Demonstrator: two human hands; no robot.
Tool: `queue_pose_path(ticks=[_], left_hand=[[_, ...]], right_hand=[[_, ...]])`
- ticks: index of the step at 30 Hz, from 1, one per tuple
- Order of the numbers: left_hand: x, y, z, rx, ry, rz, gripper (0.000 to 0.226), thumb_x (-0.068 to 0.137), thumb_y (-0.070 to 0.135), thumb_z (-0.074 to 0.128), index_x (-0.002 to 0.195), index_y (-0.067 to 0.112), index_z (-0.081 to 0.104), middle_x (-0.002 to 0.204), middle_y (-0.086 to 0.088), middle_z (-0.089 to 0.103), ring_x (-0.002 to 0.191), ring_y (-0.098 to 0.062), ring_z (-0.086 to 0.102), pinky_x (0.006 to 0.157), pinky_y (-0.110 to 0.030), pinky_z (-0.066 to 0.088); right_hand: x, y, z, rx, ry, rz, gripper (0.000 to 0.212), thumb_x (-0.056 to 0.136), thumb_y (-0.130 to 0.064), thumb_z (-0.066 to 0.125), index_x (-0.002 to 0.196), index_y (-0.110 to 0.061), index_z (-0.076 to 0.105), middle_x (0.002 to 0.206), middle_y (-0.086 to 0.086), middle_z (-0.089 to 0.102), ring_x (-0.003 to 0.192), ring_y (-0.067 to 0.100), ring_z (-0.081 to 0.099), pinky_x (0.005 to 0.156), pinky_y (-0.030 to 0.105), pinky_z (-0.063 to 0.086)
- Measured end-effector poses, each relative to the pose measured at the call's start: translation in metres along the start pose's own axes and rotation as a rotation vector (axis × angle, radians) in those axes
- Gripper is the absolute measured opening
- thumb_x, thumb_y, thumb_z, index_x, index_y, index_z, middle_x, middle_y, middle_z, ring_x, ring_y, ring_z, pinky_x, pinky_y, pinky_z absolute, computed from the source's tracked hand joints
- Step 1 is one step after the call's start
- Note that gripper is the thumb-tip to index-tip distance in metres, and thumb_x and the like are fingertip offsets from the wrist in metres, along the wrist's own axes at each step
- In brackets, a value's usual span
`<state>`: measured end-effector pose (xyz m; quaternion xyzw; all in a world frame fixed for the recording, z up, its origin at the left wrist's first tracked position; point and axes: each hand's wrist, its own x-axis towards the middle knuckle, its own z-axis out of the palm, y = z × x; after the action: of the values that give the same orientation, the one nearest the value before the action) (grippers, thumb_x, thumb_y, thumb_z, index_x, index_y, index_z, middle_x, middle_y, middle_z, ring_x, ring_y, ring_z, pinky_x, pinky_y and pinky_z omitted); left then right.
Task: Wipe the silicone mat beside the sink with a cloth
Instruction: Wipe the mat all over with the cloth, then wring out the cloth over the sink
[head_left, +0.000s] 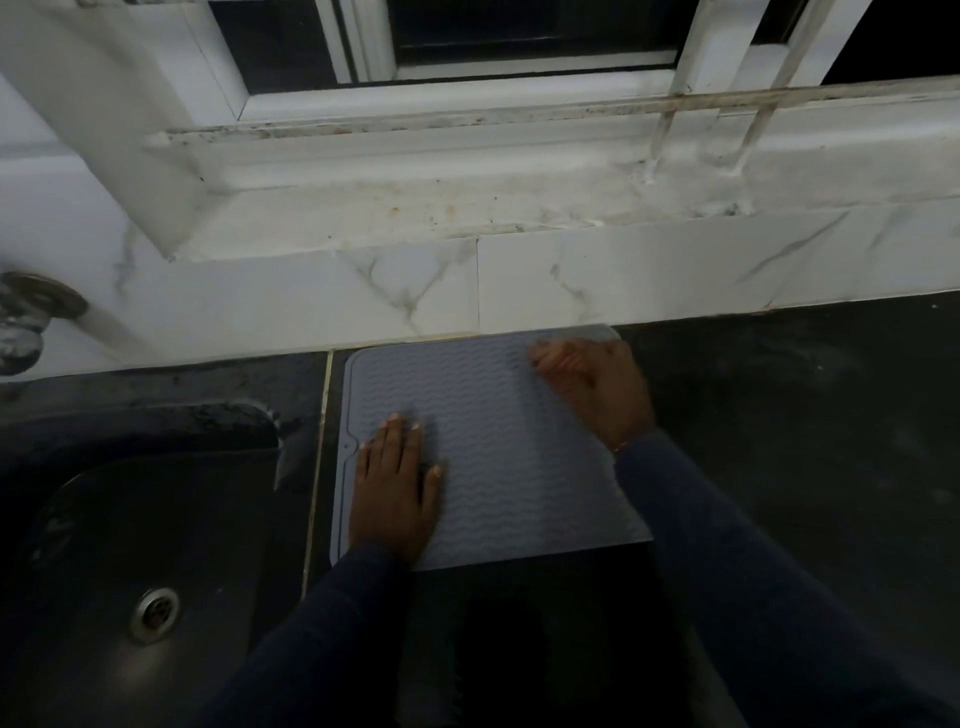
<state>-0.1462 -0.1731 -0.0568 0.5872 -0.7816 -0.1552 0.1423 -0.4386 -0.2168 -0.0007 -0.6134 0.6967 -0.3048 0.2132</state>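
Note:
A grey silicone mat (493, 447) with a wavy ribbed surface lies flat on the dark counter, just right of the sink. My left hand (395, 488) rests palm down on the mat's near left part, fingers spread. My right hand (592, 384) is on the mat's far right corner, blurred, fingers curled toward the wall; what it grips, if anything, is unclear. No cloth shows in the head view.
A dark sink (130, 561) with a metal drain (154, 613) lies at the left. A tap fitting (26, 322) sticks out of the marbled wall tiles. Dark countertop (805, 441) stretches to the right. A stained window sill (467, 208) runs behind.

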Motion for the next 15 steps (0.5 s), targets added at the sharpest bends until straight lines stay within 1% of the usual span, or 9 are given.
queue_pose_path(ticks=[2,3,5,7,9,10,12,13,15], left_hand=[[-0.017,0.004,-0.003,0.024,-0.038,0.027,0.067,0.093,0.057,0.021,0.150,0.021,0.025,0.159,-0.007,0.014,0.147,-0.018,0.004,0.118,-0.037,-0.005],[-0.031,0.004,-0.004,0.054,-0.062,0.038,0.066,0.094,0.056,0.022,0.149,0.022,0.028,0.159,-0.008,0.016,0.147,-0.019,0.006,0.118,-0.039,-0.003],[-0.053,0.007,-0.005,0.092,-0.094,0.036,0.064,0.093,0.053,0.025,0.146,0.019,0.039,0.157,-0.011,0.023,0.146,-0.026,0.017,0.117,-0.043,0.006],[-0.068,0.007,-0.004,0.081,-0.087,-0.017,0.062,0.092,0.050,0.029,0.141,0.015,0.047,0.153,-0.015,0.031,0.143,-0.031,0.027,0.114,-0.046,0.014],[-0.077,0.009,-0.002,0.071,-0.116,-0.065,0.063,0.092,0.049,0.029,0.139,0.012,0.048,0.150,-0.016,0.036,0.140,-0.033,0.031,0.113,-0.047,0.017],[-0.079,0.009,-0.002,0.077,-0.125,-0.060,0.062,0.091,0.048,0.030,0.137,0.010,0.050,0.145,-0.019,0.043,0.137,-0.037,0.037,0.111,-0.050,0.021],[-0.080,0.003,-0.001,0.091,-0.140,-0.051,0.059,0.091,0.045,0.031,0.125,0.006,0.060,0.129,-0.025,0.056,0.124,-0.044,0.049,0.107,-0.056,0.029],[-0.082,0.001,-0.001,0.099,-0.150,-0.054,0.058,0.091,0.045,0.031,0.123,0.007,0.062,0.128,-0.026,0.056,0.124,-0.045,0.049,0.107,-0.056,0.029],[-0.086,-0.004,-0.001,0.119,-0.140,-0.056,0.063,0.091,0.046,0.029,0.133,0.006,0.054,0.143,-0.023,0.045,0.134,-0.039,0.039,0.110,-0.052,0.026]], right_hand=[[-0.013,0.007,0.020,-0.157,-0.012,0.131,0.056,0.086,-0.055,0.060,0.133,-0.025,0.056,0.133,0.013,0.055,0.124,0.025,0.052,0.104,0.041,0.043],[-0.020,0.004,0.023,-0.278,-0.027,0.236,0.054,0.087,-0.052,0.057,0.134,-0.027,0.053,0.135,0.015,0.052,0.125,0.032,0.048,0.106,0.047,0.040],[-0.024,-0.011,0.025,-0.384,-0.053,0.289,0.042,0.092,-0.041,0.051,0.132,-0.026,0.055,0.132,0.016,0.053,0.122,0.036,0.048,0.105,0.048,0.038],[-0.033,-0.046,0.033,-0.377,-0.101,0.218,0.035,0.096,-0.037,0.048,0.128,-0.024,0.056,0.126,0.013,0.057,0.117,0.035,0.054,0.098,0.043,0.041],[-0.057,-0.083,0.059,-0.366,-0.269,0.065,0.037,0.099,-0.037,0.041,0.129,-0.023,0.055,0.126,0.012,0.057,0.117,0.035,0.056,0.096,0.042,0.043],[-0.074,-0.095,0.079,-0.371,-0.336,-0.050,0.039,0.099,-0.038,0.040,0.134,-0.025,0.052,0.130,0.012,0.054,0.118,0.035,0.056,0.097,0.042,0.043],[-0.109,-0.113,0.100,-0.365,-0.459,-0.131,0.043,0.100,-0.041,0.039,0.140,-0.027,0.046,0.135,0.012,0.046,0.117,0.036,0.055,0.096,0.041,0.043],[-0.121,-0.112,0.095,-0.385,-0.506,-0.124,0.043,0.101,-0.042,0.037,0.141,-0.028,0.044,0.136,0.012,0.044,0.116,0.036,0.055,0.094,0.041,0.043],[-0.134,-0.086,0.077,-0.389,-0.497,-0.122,0.043,0.100,-0.045,0.036,0.141,-0.036,0.044,0.137,0.009,0.043,0.116,0.035,0.054,0.094,0.038,0.042]])
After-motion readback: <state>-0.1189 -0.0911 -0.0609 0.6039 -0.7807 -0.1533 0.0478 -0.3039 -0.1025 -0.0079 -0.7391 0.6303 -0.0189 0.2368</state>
